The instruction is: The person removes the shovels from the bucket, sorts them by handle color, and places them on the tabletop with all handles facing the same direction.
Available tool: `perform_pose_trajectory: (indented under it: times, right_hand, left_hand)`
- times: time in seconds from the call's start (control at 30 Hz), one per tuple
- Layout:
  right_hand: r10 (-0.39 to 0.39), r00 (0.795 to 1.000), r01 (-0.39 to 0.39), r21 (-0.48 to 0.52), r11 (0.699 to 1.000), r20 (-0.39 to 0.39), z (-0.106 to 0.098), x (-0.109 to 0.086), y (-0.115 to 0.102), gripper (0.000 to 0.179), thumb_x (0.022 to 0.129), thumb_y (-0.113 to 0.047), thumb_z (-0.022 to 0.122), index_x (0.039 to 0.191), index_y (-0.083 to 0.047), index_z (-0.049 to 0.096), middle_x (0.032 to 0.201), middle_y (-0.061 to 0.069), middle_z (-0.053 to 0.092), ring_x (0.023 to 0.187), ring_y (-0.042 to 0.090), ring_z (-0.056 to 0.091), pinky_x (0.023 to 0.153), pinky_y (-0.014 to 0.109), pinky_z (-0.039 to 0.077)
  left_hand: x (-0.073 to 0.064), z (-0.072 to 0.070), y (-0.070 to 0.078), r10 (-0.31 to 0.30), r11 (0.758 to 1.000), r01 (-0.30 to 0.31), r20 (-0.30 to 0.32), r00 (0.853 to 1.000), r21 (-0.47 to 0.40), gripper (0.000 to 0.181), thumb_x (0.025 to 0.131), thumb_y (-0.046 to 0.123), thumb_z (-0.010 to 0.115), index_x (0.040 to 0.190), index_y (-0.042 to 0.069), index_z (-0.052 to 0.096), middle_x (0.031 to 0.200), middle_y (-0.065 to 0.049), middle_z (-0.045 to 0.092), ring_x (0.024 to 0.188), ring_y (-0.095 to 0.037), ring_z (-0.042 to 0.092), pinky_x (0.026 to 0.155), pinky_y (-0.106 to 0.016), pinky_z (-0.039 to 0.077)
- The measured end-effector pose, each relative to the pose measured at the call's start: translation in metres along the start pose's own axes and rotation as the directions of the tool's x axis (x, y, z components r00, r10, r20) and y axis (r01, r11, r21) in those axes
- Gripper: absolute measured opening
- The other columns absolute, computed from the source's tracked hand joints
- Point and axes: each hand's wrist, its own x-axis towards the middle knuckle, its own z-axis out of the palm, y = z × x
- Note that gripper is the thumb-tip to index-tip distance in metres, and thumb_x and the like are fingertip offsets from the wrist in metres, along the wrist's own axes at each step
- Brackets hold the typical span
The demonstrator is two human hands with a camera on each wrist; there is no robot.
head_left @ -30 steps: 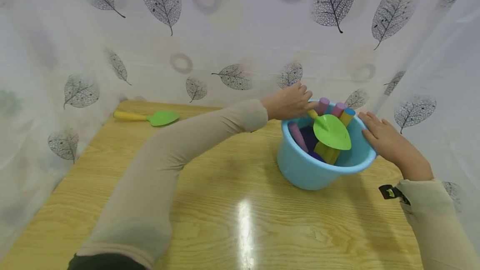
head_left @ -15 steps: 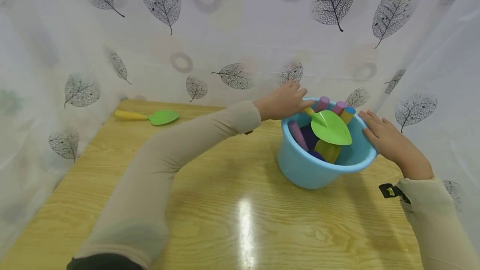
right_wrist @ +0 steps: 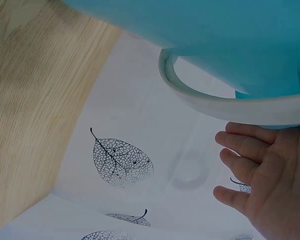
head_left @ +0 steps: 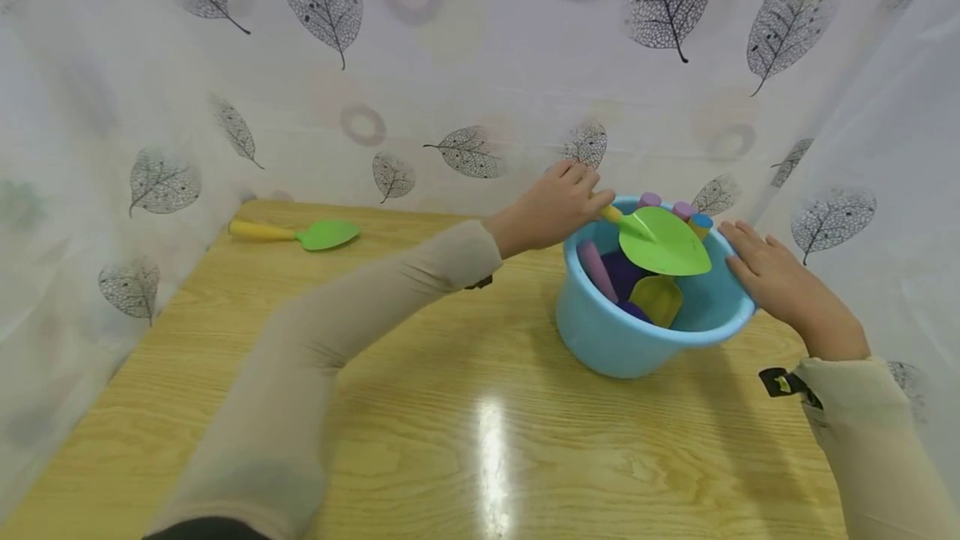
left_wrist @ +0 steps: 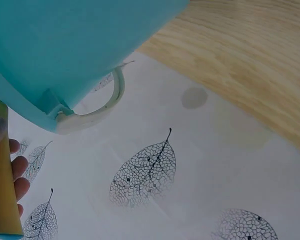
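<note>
My left hand grips the yellow handle of a toy trowel, its fingers wrapped round the handle in the left wrist view. The trowel's green leaf-shaped blade overlaps the mouth of a light blue bucket on the table. My right hand rests at the bucket's right rim, fingers extended; the right wrist view has these fingers beside the bucket's pale handle. Inside the bucket are a yellow scoop-like piece, dark purple pieces and a pinkish-purple rod.
A second trowel, green with a yellow handle, lies at the table's far left. Pink handle ends and a blue-tipped yellow one lean at the bucket's back rim. A leaf-print curtain stands behind the wooden table.
My left hand has drawn back to the left, and the trowel's blade has risen and tilted, uncovering more of the yellow piece. My right hand stays at the rim.
</note>
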Motion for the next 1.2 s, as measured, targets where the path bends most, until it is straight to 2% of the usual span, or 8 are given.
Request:
perform_pose_trajectory:
  times: [0.2, 0.43, 0.53, 0.67, 0.87, 1.07, 1.2]
  right_hand:
    - [-0.002, 1.0, 0.002, -0.014, 1.0, -0.002, 0.002, 0.0, 0.0, 0.058, 0.103, -0.029, 0.022, 0.147, 0.006, 0.008, 0.15, 0.034, 0.013, 0.142, 0.047, 0.004, 0.11, 0.065, 0.003]
    - [-0.004, 1.0, 0.005, -0.029, 1.0, 0.028, 0.001, -0.001, 0.0, 0.059, 0.103, -0.028, 0.021, 0.148, 0.004, 0.0, 0.152, 0.031, 0.005, 0.143, 0.045, -0.001, 0.11, 0.066, 0.002]
    - [0.004, 0.998, -0.001, -0.042, 0.999, 0.057, -0.001, 0.0, 0.0, 0.059, 0.103, -0.028, 0.02, 0.147, 0.005, -0.002, 0.152, 0.031, 0.002, 0.142, 0.045, -0.004, 0.109, 0.066, 0.0]
    - [0.018, 0.996, -0.012, -0.065, 0.998, 0.087, -0.006, 0.0, -0.001, 0.061, 0.103, -0.029, 0.02, 0.147, 0.005, -0.004, 0.152, 0.031, -0.001, 0.142, 0.045, -0.007, 0.11, 0.064, -0.003]
    - [0.025, 0.994, -0.017, -0.071, 0.997, 0.11, -0.009, 0.001, -0.002, 0.061, 0.104, -0.032, 0.02, 0.147, 0.003, -0.005, 0.153, 0.029, -0.003, 0.142, 0.045, -0.01, 0.111, 0.062, -0.007]
    - [0.034, 0.993, -0.026, -0.076, 0.997, 0.11, -0.005, 0.003, -0.004, 0.061, 0.103, -0.03, 0.021, 0.147, 0.006, -0.003, 0.153, 0.03, -0.001, 0.142, 0.045, -0.009, 0.11, 0.064, -0.003]
    - [0.034, 0.995, -0.026, -0.084, 0.996, 0.099, -0.004, 0.003, -0.005, 0.06, 0.103, -0.028, 0.021, 0.146, 0.007, -0.003, 0.152, 0.031, -0.001, 0.142, 0.046, -0.008, 0.11, 0.065, -0.002]
  left_hand:
    - [-0.018, -0.003, 0.0, -0.092, 0.995, 0.094, -0.04, 0.995, 0.041, 0.024, 0.099, 0.031, 0.043, 0.113, 0.015, 0.055, 0.107, -0.005, 0.063, 0.102, -0.024, 0.059, 0.087, -0.034, 0.045]
    - [-0.043, 0.002, -0.005, -0.154, 0.983, 0.161, -0.079, 0.985, 0.088, 0.025, 0.096, 0.034, 0.051, 0.107, 0.013, 0.058, 0.097, -0.005, 0.064, 0.088, -0.022, 0.059, 0.078, -0.031, 0.045]
    - [-0.054, 0.006, -0.007, -0.182, 0.977, 0.191, -0.099, 0.978, 0.094, 0.026, 0.094, 0.036, 0.053, 0.105, 0.013, 0.058, 0.094, -0.005, 0.064, 0.085, -0.022, 0.059, 0.078, -0.032, 0.046]
    - [-0.067, 0.008, -0.011, -0.231, 0.967, 0.242, -0.128, 0.964, 0.074, 0.026, 0.092, 0.035, 0.057, 0.103, 0.012, 0.06, 0.093, -0.006, 0.064, 0.086, -0.023, 0.06, 0.08, -0.034, 0.047]
    - [-0.084, 0.004, -0.018, -0.309, 0.946, 0.32, -0.157, 0.938, 0.052, 0.027, 0.092, 0.036, 0.057, 0.1, 0.011, 0.06, 0.09, -0.007, 0.065, 0.084, -0.023, 0.061, 0.078, -0.035, 0.049]
    - [-0.104, -0.001, -0.027, -0.381, 0.923, 0.385, -0.129, 0.915, 0.001, 0.028, 0.091, 0.035, 0.058, 0.102, 0.01, 0.059, 0.091, -0.007, 0.064, 0.084, -0.024, 0.061, 0.077, -0.036, 0.048]
    - [-0.117, 0.001, -0.032, -0.405, 0.913, 0.408, -0.113, 0.907, -0.002, 0.028, 0.092, 0.034, 0.058, 0.102, 0.009, 0.058, 0.09, -0.008, 0.063, 0.082, -0.025, 0.06, 0.075, -0.036, 0.048]
